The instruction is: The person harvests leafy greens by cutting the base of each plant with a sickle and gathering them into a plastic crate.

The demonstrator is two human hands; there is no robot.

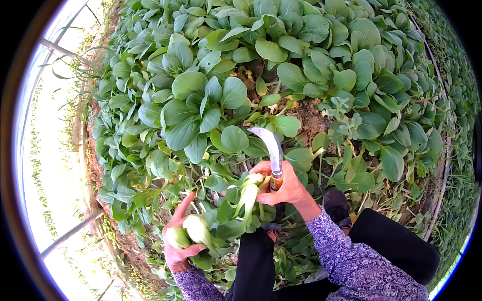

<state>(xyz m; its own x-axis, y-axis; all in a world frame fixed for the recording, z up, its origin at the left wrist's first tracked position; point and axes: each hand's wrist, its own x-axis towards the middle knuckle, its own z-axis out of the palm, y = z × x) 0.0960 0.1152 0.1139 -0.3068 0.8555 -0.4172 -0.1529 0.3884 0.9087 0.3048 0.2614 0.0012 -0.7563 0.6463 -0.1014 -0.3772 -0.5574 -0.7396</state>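
Observation:
My left hand (178,243) grips cut bok choy heads (193,232) by their pale green bases, low in the view, with one finger pointing up. My right hand (281,188) holds a curved sickle knife (271,148) with its blade pointing up and away. The same hand also pinches a cut bok choy plant (247,196) by its pale stalks, leaves hanging down toward my left hand.
A dense bed of growing bok choy (201,100) fills the ground ahead, with a bare soil patch (311,120) in the middle. My dark trouser legs (256,266) and a dark shoe (335,203) are below. Greenhouse frame bars (70,233) and bright plastic run along the left.

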